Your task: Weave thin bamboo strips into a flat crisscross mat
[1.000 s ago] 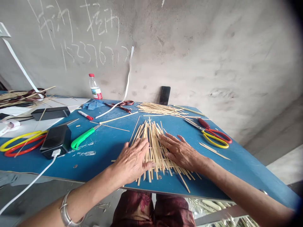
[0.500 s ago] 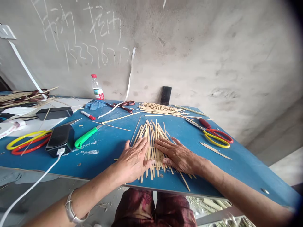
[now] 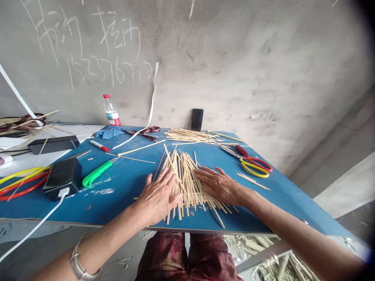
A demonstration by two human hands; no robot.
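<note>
Left hand (image 3: 156, 197) pressing open and flat, fingers spread, gripping nothing, right hand (image 3: 219, 186) also lying open, both resting on loose bamboo strips (image 3: 187, 183) between them, green-handled knife (image 3: 96, 174) lying left of the left hand, scissors (image 3: 254, 166) lying beyond the right hand

**Soft Light, Bent Edges**

The picture is bright and mostly sharp. The light is soft and even, so the left hand (image 3: 156, 197) and right hand (image 3: 219, 185) make only thin, pale shadows on the blue table (image 3: 123, 183). The gray wall (image 3: 234, 58) looks bent near the sides. The top right corner goes dark, and the right arm (image 3: 307, 234) gets dark and fuzzy near the edge.
</note>
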